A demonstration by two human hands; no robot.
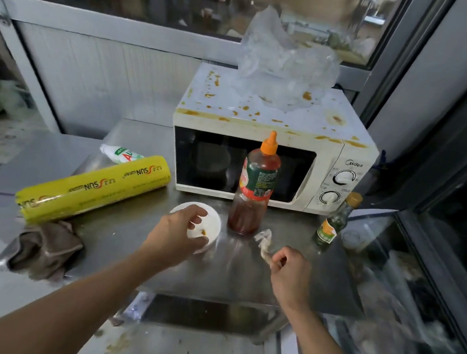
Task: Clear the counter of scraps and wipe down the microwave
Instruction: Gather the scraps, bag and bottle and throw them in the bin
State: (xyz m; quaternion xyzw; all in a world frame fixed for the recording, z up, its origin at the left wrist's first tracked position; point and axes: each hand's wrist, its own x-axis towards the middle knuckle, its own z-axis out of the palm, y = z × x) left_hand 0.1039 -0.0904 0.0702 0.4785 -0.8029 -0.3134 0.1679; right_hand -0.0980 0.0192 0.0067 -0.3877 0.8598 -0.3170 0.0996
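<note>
In front of the microwave (pixel 272 140), on the counter (pixel 137 229), my left hand (pixel 178 234) curls over the white bowl (pixel 211 227), gripping its rim. My right hand (pixel 288 269) pinches a crumpled scrap (pixel 264 241) beside the sauce bottle (pixel 254 185). The scrap looks limp and light; the bowl seems light, likely greasy, so I'd grip its rim firmly.
</note>
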